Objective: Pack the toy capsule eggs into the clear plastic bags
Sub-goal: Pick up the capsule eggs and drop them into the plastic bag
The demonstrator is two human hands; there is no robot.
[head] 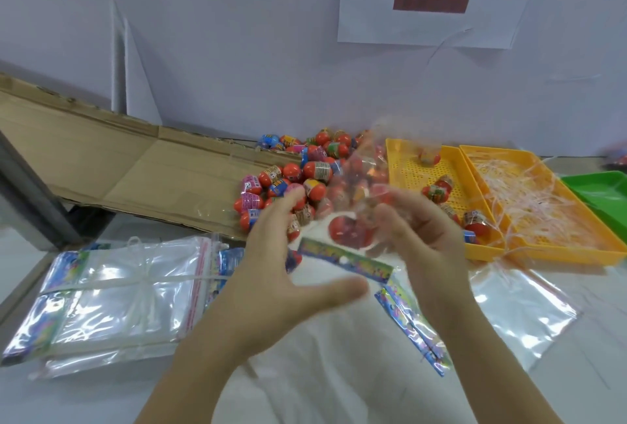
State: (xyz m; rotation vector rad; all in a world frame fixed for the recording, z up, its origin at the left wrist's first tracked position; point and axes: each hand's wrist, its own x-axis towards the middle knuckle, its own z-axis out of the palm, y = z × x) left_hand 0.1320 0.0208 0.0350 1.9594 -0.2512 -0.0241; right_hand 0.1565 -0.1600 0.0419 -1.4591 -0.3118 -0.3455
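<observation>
A clear plastic bag (368, 166) with a coloured printed header strip stands up between my hands, blurred by motion. A red capsule egg (342, 233) sits inside it near the bottom. My right hand (417, 233) grips the bag's right side with curled fingers. My left hand (281, 254) is at the bag's left side, fingers spread and thumb stretched out under the header strip. Behind the bag lies a heap of red and coloured capsule eggs (298, 172) on the table.
A tied bundle of clear bags (112, 294) lies front left, loose bags (509, 308) front right. A yellow tray (403, 159) holds several eggs, a second yellow tray (576, 250) holds white string, a green tray (600, 193) is far right. Flattened cardboard (101, 159) leans at left.
</observation>
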